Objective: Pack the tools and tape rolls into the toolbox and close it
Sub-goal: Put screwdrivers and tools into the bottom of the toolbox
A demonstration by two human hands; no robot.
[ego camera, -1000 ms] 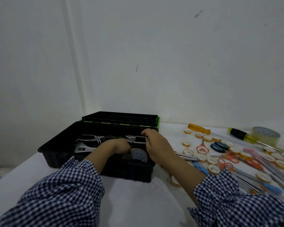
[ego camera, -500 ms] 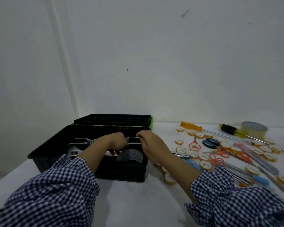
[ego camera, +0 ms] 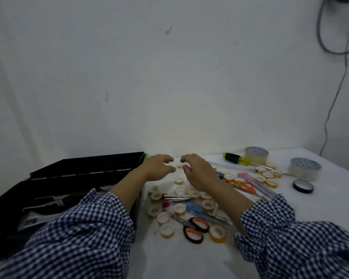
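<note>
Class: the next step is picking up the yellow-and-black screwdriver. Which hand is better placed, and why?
Probably the right hand: it hovers nearer the yellow-and-black screwdriver. The left hand hangs beside the toolbox, farther off.

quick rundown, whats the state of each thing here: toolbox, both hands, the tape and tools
toolbox: open, tools inside
left hand: empty, fingers curled, above the table
right hand: fingers curled, over the small rolls; grip unclear
small tape rolls: loose on the table
black-and-yellow screwdriver: lying flat, unpacked
two large clear tape rolls: flat on the table
black-handled scissors: closed, unpacked
</note>
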